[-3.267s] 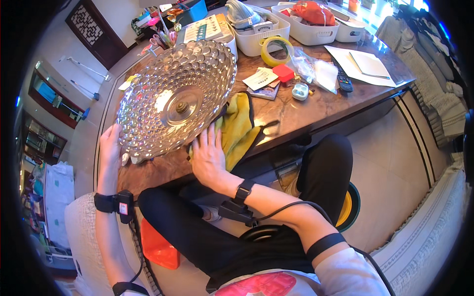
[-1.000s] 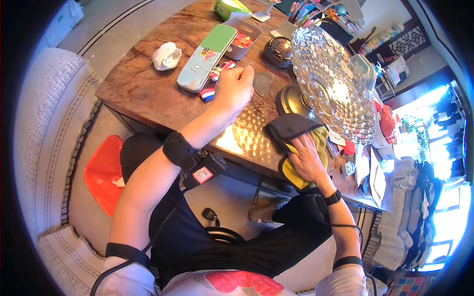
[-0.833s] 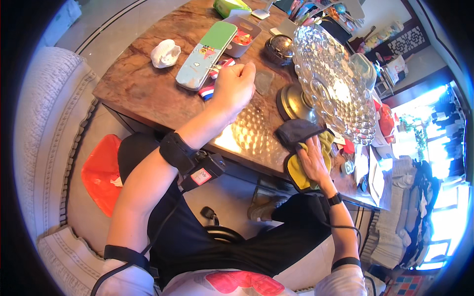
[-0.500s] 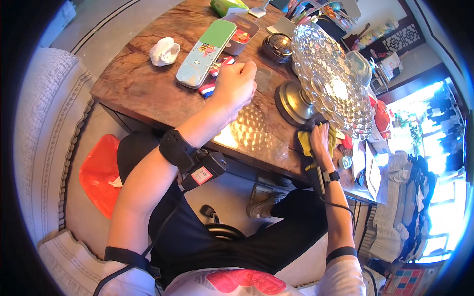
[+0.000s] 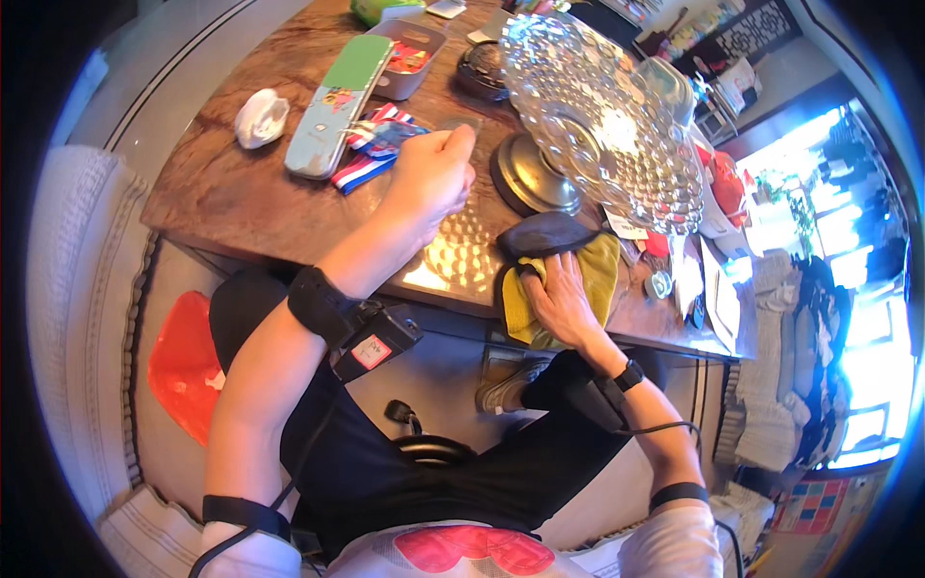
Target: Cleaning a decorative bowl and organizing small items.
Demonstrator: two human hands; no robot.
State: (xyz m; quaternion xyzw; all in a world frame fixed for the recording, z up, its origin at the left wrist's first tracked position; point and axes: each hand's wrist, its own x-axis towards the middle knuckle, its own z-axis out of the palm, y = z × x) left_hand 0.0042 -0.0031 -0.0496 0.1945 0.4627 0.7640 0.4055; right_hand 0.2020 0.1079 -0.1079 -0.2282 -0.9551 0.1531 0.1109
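Note:
My left hand (image 5: 431,183) is raised over the front of the table, its fingers curled closed. What is inside them, if anything, is hidden. Beside it lies a red, white and blue striped ribbon (image 5: 364,171), next to a green and light-blue pencil case (image 5: 332,120). My right hand (image 5: 564,303) lies on a yellow and dark grey cloth item (image 5: 599,279) at the table's front edge, its fingers pressed into the fabric. Just beyond stands a large, bumpy clear glass dish (image 5: 617,120), tilted above its round brass-coloured base (image 5: 530,178).
A crumpled white tissue (image 5: 261,119) lies on the left of the table (image 5: 207,197). Behind the pencil case are a grey bin (image 5: 414,72) with red packets and a dark round ashtray-like bowl (image 5: 482,69). A red plastic stool (image 5: 183,366) stands by my left leg.
My right hand has shifted and turned, and the cloth under it now lies more spread out, nearer the middle. My left hand stays closed. The view has shifted slightly.

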